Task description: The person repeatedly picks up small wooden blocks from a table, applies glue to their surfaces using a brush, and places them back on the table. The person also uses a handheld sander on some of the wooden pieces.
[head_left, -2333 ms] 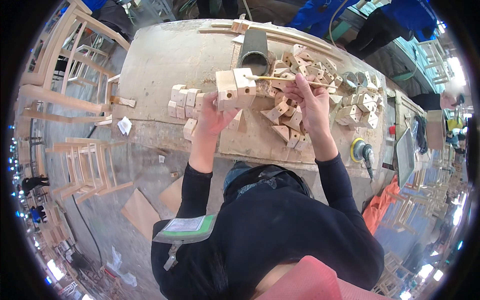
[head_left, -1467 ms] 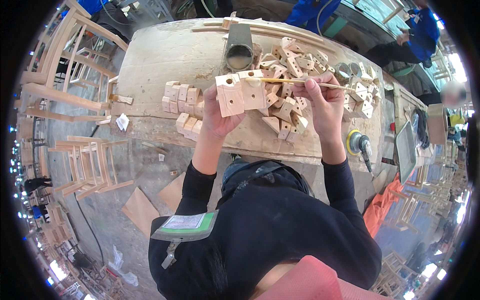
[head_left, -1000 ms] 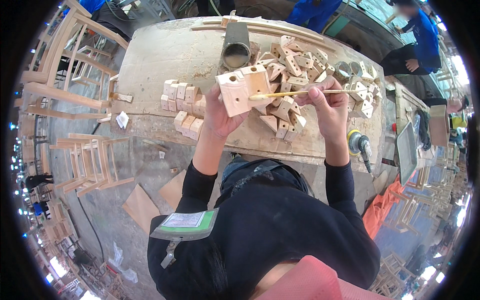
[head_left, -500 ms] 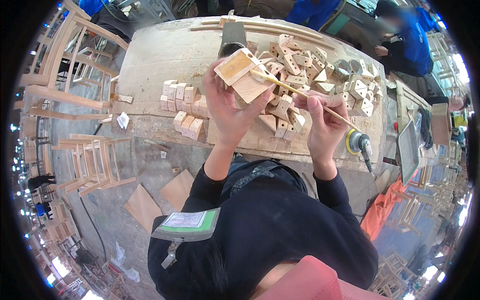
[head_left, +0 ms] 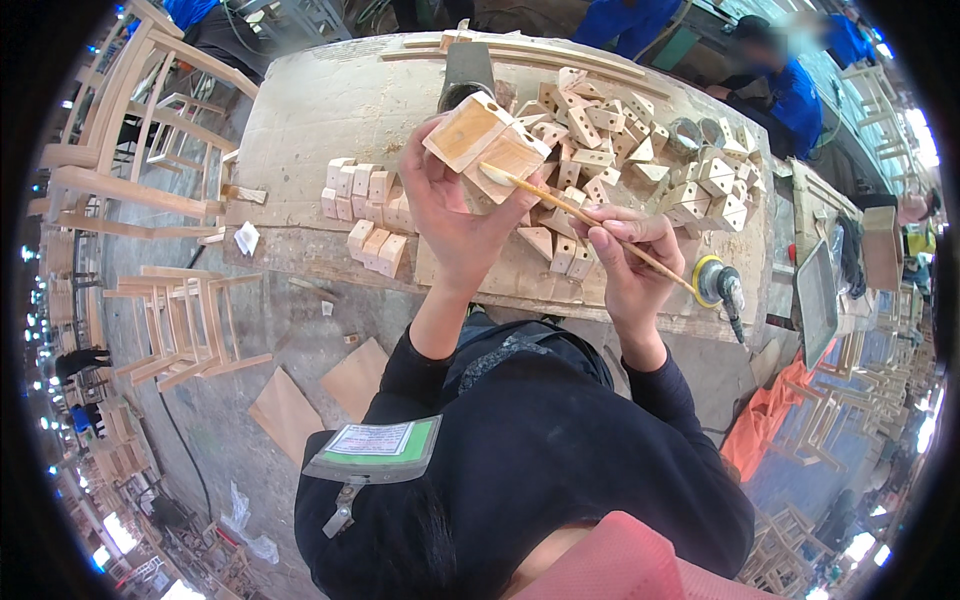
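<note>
My left hand (head_left: 447,235) is closed round a pair of pale wooden blocks (head_left: 466,132) held side by side above the table, with drilled holes along their upper edges. In my right hand (head_left: 637,268) is a thin wooden stick (head_left: 560,203), pinched between thumb and fingers. Its pale, widened tip lies against the face of the nearer block; whether it is a small brush cannot be made out. Behind the blocks stands a dark container (head_left: 467,66). A heap of angled, drilled wooden blocks (head_left: 592,125) lies beyond my right hand.
Rows of blocks (head_left: 372,248) stand on the wooden table (head_left: 300,120) left of my hand. A sander with a yellow pad (head_left: 708,281) rests at the right edge. Wooden chair frames (head_left: 190,320) stand left. A person in blue (head_left: 795,105) is at the far right.
The stick's tip has moved down from the blocks' upper edge onto the nearer block's face. My right hand has shifted slightly left and down, and the blocks have tilted a little.
</note>
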### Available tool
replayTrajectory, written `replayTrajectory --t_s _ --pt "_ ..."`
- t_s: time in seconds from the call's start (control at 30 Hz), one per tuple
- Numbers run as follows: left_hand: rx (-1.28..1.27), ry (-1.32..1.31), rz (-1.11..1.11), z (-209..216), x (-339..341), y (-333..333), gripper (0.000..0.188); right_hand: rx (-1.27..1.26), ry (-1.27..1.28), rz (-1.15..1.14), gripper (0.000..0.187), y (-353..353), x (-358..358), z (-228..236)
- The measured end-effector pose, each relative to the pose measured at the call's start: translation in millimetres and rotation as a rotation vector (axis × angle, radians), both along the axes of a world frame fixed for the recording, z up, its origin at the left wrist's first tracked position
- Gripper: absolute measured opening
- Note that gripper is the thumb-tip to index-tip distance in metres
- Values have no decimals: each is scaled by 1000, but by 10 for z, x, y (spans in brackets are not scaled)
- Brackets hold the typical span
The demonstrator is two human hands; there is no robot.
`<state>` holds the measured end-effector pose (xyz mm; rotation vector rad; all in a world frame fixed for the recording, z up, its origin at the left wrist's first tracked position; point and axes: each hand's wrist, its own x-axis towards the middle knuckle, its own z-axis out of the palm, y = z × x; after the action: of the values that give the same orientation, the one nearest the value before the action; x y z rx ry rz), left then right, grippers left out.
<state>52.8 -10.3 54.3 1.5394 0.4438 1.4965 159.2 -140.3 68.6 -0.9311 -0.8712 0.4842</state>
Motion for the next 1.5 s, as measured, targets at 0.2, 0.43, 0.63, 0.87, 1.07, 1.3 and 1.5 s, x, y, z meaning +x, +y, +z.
replayTrajectory --t_s 0.2,0.43,0.63,0.87,1.07,1.3,1.5 --pt "-41 -41 -5 89 13 -31 88 -51 178 -6 9 7 -9 40" --pt "-93 -42 -143 53 -27 12 86 -64 202 -157 10 159 110 31" --pt "-110 -63 -109 25 -30 38 84 -40 218 -132 9 237 109 7" --pt "-153 -72 -110 -3 -42 111 85 -38 94 -62 11 244 92 -24" --pt "-147 -72 -82 -40 -79 216 86 -8 55 36 12 309 62 -31" --pt "-199 -25 24 -138 -191 491 84 -102 -113 -25 12 444 135 -73" --pt "-288 37 -68 -42 204 937 67 -74 12 -370 8 116 717 -86"
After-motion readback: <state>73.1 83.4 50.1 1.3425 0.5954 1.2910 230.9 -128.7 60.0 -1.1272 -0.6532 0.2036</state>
